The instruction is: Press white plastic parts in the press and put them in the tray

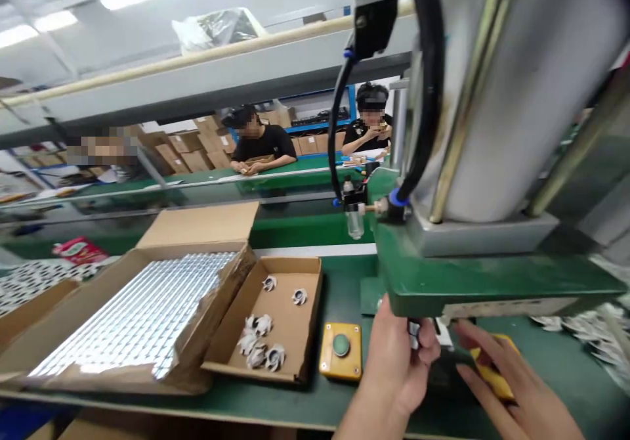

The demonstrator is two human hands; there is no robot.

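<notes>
Left grip [401,361]: fingers curled narrow around a small silvery metal part [414,336], held up under the overhang of the green pneumatic press [492,282]; thumb and fingertips hide most of the part, so its shape cannot be told. Right grip [502,377]: hand spread flat and wide, fingers resting on a yellow box-shaped switch [495,377] just right of the left hand; whether it presses down cannot be told. Both hands sit low on the green counter [295,400], directly beneath the press's steel cylinder [522,92] with its black hose [428,98]. Just left of the left grip: a second yellow push-button box with green button [340,350], apart from the hand. Further left: a shallow open cardboard tray [295,335] holding several loose silvery finned parts [260,345]. Beyond that, well left: a large cardboard carton [197,230] filled with tight rows of shiny metal pieces [142,315]. Right of the right grip: a loose heap of similar silvery parts [585,335] on the counter. Well beyond the hands, across another green bench, two people in black shirts [263,144] are seated, hands on their own work.
</notes>
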